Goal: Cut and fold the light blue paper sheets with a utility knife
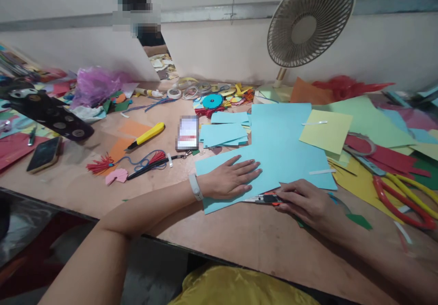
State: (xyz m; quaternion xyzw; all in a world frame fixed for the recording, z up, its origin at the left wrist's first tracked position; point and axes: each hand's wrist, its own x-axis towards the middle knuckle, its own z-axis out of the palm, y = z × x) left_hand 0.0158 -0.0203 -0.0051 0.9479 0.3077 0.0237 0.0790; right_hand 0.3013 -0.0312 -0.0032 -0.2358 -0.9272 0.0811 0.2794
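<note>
Left hand (230, 179): spread flat on the light-blue sheet (273, 159).
Right hand (305, 203): clamped on a cutter (265, 199) at the sheet's edge.
Risk: blade nicks nearby fingertips, or the sheet slips.

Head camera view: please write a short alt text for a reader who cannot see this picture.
A person's left hand presses flat on a light blue paper sheet on a wooden table, while the right hand holds a small cutter at the sheet's near edge. Around them lie coloured paper, a yellow utility knife, a phone and a desk fan.
</note>
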